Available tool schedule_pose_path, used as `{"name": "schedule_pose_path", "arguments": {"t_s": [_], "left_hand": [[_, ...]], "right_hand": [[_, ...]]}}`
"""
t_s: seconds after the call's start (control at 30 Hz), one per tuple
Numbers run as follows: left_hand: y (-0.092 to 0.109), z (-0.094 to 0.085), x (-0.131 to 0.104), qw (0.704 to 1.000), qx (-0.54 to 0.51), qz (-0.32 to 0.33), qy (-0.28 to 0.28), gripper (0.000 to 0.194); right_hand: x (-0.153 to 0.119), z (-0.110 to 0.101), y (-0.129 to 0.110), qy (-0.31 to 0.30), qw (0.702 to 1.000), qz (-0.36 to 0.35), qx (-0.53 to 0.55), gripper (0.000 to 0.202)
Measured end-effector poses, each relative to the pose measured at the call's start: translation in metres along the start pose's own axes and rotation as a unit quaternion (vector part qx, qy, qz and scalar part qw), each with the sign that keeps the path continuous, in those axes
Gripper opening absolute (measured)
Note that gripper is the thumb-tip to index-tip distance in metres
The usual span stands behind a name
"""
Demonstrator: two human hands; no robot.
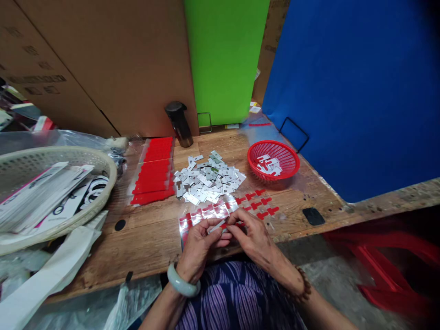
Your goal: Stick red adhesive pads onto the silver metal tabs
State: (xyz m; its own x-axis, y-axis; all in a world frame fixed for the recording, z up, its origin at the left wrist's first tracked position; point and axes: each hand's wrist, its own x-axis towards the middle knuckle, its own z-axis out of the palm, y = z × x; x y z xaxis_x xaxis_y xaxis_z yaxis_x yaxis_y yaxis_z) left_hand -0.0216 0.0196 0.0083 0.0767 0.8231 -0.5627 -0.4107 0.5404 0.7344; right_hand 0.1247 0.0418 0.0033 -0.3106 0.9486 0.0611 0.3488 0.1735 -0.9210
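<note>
My left hand is closed around a small flat silvery plate, held near the table's front edge. Thumb and fingers of my right hand pinch at a small red piece against that plate; the fingertips hide part of it. Under and beyond my hands lies a clear sheet with red shapes. More red T-shaped pieces lie in rows to its right. Just beyond the sheet spreads a loose pile of silvery notched plates.
A red basket at the right holds several white plates. Stacked red sheets and a dark bottle stand left of the pile. A large pale basket of printed cards fills the left. Green and blue panels rise behind.
</note>
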Motion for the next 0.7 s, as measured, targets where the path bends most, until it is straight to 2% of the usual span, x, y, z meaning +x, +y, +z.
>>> {"name": "schedule_pose_path", "arguments": {"t_s": [0.1,0.23,0.47,0.57,0.7], "left_hand": [[-0.004,-0.002,0.003,0.999,0.027,0.037,0.013,0.038],[-0.007,-0.003,0.006,0.997,0.052,0.057,0.025,0.037],[-0.004,-0.003,0.006,1.000,0.013,0.016,0.007,0.036],[-0.001,-0.002,0.005,1.000,-0.001,-0.015,0.006,0.033],[-0.001,-0.001,0.004,1.000,0.000,-0.019,0.007,0.028]], "right_hand": [[-0.002,0.003,-0.004,0.006,1.000,0.027,0.004,0.010],[-0.005,0.004,-0.012,0.049,0.998,0.016,-0.021,0.012],[-0.003,-0.001,-0.009,0.023,0.999,0.047,0.005,0.009],[-0.001,-0.001,-0.001,0.013,0.999,0.042,-0.009,0.009],[0.000,0.000,0.008,0.011,0.999,0.023,-0.038,0.008]]}}
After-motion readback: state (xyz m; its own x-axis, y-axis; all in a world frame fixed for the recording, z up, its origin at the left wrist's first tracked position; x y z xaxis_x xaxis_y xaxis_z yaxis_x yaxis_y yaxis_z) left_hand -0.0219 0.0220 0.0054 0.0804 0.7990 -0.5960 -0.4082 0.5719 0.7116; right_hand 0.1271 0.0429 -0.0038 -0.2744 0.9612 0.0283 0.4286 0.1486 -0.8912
